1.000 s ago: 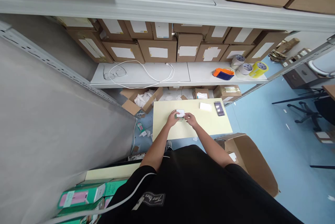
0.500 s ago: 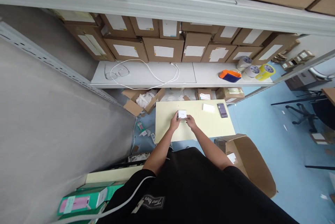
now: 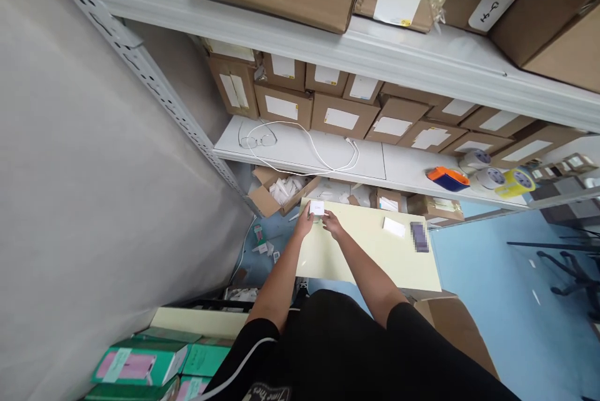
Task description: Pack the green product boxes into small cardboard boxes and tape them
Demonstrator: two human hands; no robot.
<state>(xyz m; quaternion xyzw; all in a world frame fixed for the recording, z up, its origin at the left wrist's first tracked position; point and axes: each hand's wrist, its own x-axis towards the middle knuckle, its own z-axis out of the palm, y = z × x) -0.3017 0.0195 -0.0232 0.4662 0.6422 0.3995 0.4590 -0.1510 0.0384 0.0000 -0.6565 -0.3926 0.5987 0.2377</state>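
A small white box (image 3: 317, 208) is held up over the left part of the pale counter (image 3: 347, 257), near its far edge. The left hand (image 3: 304, 222) is clasped on the box's left side; the right hand (image 3: 332, 223) is at its right side, fingers bent, though whether they press on it cannot be told. The handling seems to be partway along: the box is in hand and not yet set down, and it is too small in view to tell whether it is fully closed. Further right on the counter, apart from both hands, lie a flat white item (image 3: 394, 227) and a dark, blurred item (image 3: 419, 237), both untouched. Beyond the counter's far left corner stands an open carton (image 3: 265, 202) with white pieces (image 3: 287, 188) inside; above, a shelf (image 3: 370, 160) carries a white cable (image 3: 312, 138) and tape rolls (image 3: 515, 182).
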